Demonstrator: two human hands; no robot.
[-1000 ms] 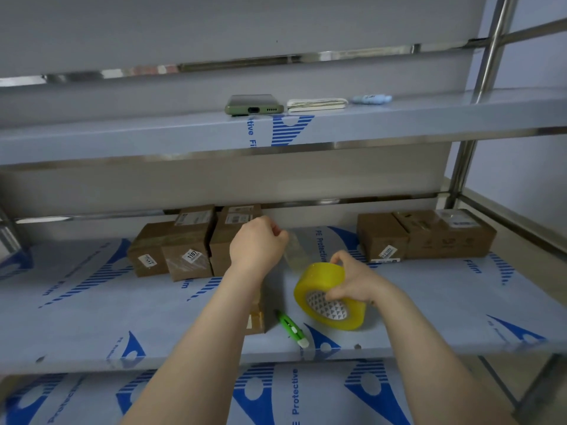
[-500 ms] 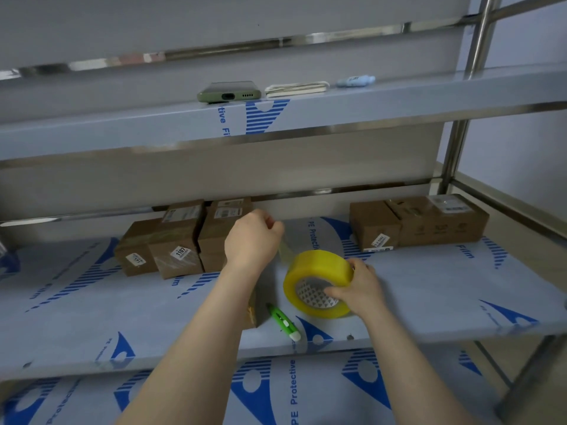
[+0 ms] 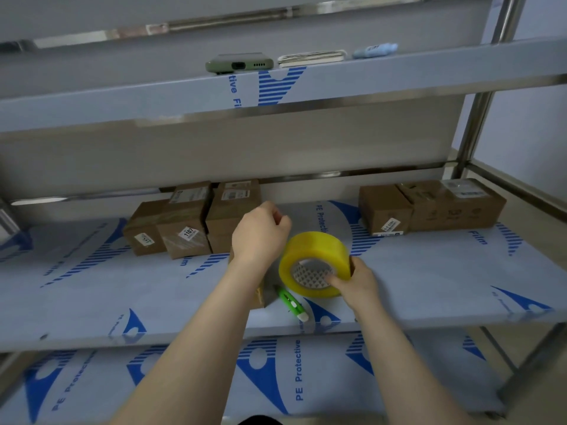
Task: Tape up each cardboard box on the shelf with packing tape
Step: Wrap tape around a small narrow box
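Observation:
My right hand [image 3: 357, 282] grips a yellow roll of packing tape [image 3: 316, 256] above the middle shelf [image 3: 429, 280], thumb at its core. My left hand [image 3: 260, 234] is curled just left of the roll, pinching the clear tape end at its fingertips. Beneath my left forearm a small cardboard box [image 3: 259, 294] is mostly hidden. A group of taped cardboard boxes [image 3: 187, 222] stands at the back left of the shelf. Another group of cardboard boxes [image 3: 429, 207] stands at the back right.
A green and white utility knife [image 3: 290, 303] lies on the shelf below the roll. On the upper shelf [image 3: 122, 99] rest a green phone [image 3: 239, 63], a white flat item [image 3: 311, 57] and a small blue object [image 3: 375, 50]. A steel post [image 3: 478, 118] rises at the right.
Both hands and the tape roll have shifted slightly left and back toward the boxes. The stretch of pulled tape between my hands looks shorter now.

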